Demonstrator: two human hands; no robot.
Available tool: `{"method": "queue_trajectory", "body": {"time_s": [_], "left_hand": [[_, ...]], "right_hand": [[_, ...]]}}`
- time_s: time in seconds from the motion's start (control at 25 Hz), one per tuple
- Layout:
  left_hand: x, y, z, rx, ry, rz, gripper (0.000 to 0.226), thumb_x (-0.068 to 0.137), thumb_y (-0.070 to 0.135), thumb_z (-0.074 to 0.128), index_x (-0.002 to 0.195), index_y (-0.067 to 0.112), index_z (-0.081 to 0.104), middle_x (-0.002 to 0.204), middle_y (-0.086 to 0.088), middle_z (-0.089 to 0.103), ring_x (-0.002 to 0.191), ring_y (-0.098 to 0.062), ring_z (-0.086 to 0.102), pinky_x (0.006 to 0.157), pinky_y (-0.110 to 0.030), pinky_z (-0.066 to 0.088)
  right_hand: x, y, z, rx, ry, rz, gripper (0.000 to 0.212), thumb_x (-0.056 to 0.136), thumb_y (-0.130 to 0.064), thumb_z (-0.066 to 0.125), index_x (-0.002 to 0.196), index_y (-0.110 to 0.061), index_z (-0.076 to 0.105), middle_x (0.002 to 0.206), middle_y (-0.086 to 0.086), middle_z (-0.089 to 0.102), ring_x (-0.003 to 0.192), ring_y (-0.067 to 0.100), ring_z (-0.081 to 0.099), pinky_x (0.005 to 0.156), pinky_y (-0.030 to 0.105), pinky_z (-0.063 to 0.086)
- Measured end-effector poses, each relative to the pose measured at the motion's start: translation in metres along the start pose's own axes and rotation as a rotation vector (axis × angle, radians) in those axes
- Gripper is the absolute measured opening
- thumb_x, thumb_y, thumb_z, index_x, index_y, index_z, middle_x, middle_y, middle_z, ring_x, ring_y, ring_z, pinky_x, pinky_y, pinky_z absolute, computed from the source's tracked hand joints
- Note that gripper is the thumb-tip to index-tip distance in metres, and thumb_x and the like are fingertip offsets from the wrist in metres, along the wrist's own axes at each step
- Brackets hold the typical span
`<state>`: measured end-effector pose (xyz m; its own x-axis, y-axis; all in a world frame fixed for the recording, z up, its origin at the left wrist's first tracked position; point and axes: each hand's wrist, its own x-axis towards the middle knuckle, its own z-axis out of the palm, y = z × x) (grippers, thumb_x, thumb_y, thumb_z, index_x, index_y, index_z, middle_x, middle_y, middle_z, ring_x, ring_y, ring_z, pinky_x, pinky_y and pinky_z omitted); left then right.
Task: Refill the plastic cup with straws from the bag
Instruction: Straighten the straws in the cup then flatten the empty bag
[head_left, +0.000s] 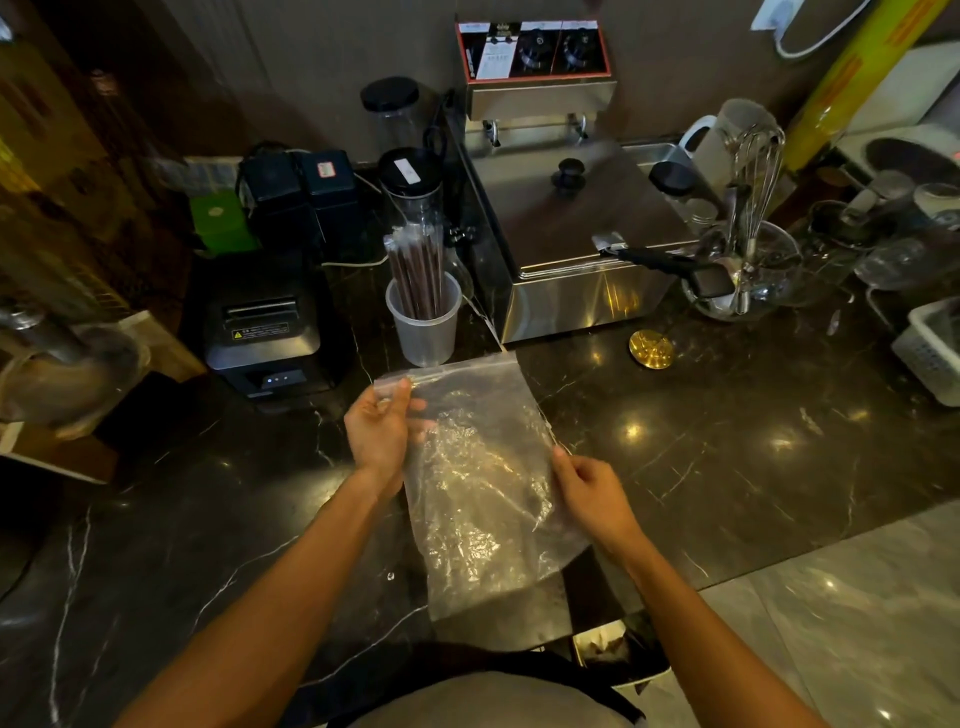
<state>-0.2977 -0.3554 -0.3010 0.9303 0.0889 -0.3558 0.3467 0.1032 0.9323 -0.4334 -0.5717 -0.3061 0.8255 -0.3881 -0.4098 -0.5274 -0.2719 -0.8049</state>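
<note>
A clear plastic bag (478, 488) with a zip strip along its far end lies flat over the dark marble counter, and I see no straws inside it. My left hand (379, 431) pinches the bag's far left corner. My right hand (592, 496) grips its right edge partway down. Just beyond the bag stands a translucent plastic cup (425, 327) holding a bundle of dark wrapped straws (415, 275) that stick up out of it.
A steel fryer (587, 234) sits right of the cup, a black receipt printer (265, 332) to its left. A brass disc (651, 349) lies on the counter (727, 441). A glass bowl with whisks (748, 265) and a white basket (932, 351) stand at right.
</note>
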Motion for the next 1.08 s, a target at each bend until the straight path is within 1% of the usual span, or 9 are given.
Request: {"method": "queue_trajectory", "body": {"time_s": [0.08,0.24,0.32,0.44,0.56,0.64,0.8,0.96,1.08], "left_hand": [[0.003,-0.001,-0.002,-0.012,0.012,0.000,0.024,0.099,0.023,0.065,0.107,0.000,0.066,0.079,-0.009,0.073,0.051,-0.014,0.068,0.052,-0.028,0.057],[0.005,-0.003,0.000,0.059,0.012,0.046,0.025,0.100,0.021,0.064,0.107,-0.003,0.064,0.077,-0.008,0.072,0.042,-0.009,0.062,0.044,-0.024,0.055],[0.004,-0.005,0.001,0.086,-0.005,0.062,0.028,0.100,0.022,0.063,0.111,-0.004,0.064,0.081,-0.009,0.073,0.044,-0.009,0.063,0.046,-0.024,0.055],[0.005,-0.004,0.002,-0.027,-0.093,-0.060,0.039,0.100,0.035,0.061,0.119,0.001,0.063,0.099,-0.014,0.077,0.074,-0.019,0.076,0.069,-0.034,0.065],[-0.003,-0.010,-0.002,0.035,-0.344,-0.298,0.045,0.096,0.055,0.058,0.117,0.016,0.064,0.108,-0.013,0.077,0.095,-0.031,0.077,0.084,-0.045,0.064],[-0.014,-0.025,-0.001,0.203,-0.424,-0.337,0.040,0.097,0.052,0.058,0.111,0.015,0.064,0.100,-0.014,0.079,0.082,-0.029,0.079,0.070,-0.042,0.065],[-0.026,-0.046,0.004,0.297,-0.278,-0.143,0.026,0.104,0.027,0.056,0.092,0.004,0.059,0.064,-0.010,0.064,0.043,-0.018,0.059,0.043,-0.030,0.046],[-0.028,-0.037,0.005,0.330,-0.323,-0.035,0.020,0.104,0.024,0.057,0.094,0.007,0.061,0.061,-0.001,0.054,0.046,-0.008,0.048,0.040,-0.020,0.041],[-0.026,-0.028,0.000,0.386,-0.382,-0.037,0.013,0.101,0.023,0.062,0.103,0.011,0.066,0.065,-0.002,0.060,0.049,-0.007,0.052,0.044,-0.019,0.044]], "right_hand": [[-0.007,0.009,0.003,-0.044,-0.030,-0.002,0.049,0.106,-0.041,0.052,0.070,-0.010,0.065,0.054,-0.004,0.056,0.042,0.000,0.051,0.046,0.018,0.045],[-0.015,0.016,0.004,0.009,0.163,-0.013,0.054,0.104,-0.043,0.054,0.057,-0.017,0.056,0.043,-0.009,0.045,0.039,0.003,0.040,0.042,0.016,0.036],[-0.017,0.014,0.001,0.083,0.182,-0.022,0.054,0.105,-0.042,0.054,0.056,-0.018,0.053,0.045,-0.008,0.044,0.042,0.006,0.039,0.043,0.016,0.036],[-0.018,0.006,-0.003,0.258,0.122,-0.005,0.044,0.102,-0.039,0.060,0.065,-0.016,0.057,0.053,-0.010,0.050,0.048,0.003,0.045,0.051,0.018,0.044],[-0.012,0.008,-0.002,0.341,0.187,0.012,0.040,0.104,-0.038,0.056,0.072,-0.013,0.058,0.061,-0.004,0.052,0.058,0.009,0.048,0.059,0.028,0.047],[-0.010,0.013,0.002,0.334,0.240,0.001,0.044,0.106,-0.037,0.053,0.070,-0.012,0.056,0.058,-0.003,0.050,0.055,0.008,0.047,0.055,0.026,0.045],[-0.010,0.017,0.001,0.184,0.288,0.017,0.049,0.107,-0.036,0.052,0.062,-0.016,0.054,0.053,-0.004,0.049,0.043,0.000,0.042,0.048,0.018,0.040],[-0.010,0.012,-0.007,0.178,0.047,0.163,0.052,0.103,-0.051,0.053,0.064,-0.016,0.058,0.054,-0.003,0.054,0.050,0.013,0.050,0.054,0.027,0.043],[-0.002,0.007,-0.016,0.460,-0.031,0.190,0.041,0.104,-0.039,0.058,0.100,-0.002,0.074,0.093,0.015,0.079,0.081,0.028,0.076,0.078,0.038,0.060]]}}
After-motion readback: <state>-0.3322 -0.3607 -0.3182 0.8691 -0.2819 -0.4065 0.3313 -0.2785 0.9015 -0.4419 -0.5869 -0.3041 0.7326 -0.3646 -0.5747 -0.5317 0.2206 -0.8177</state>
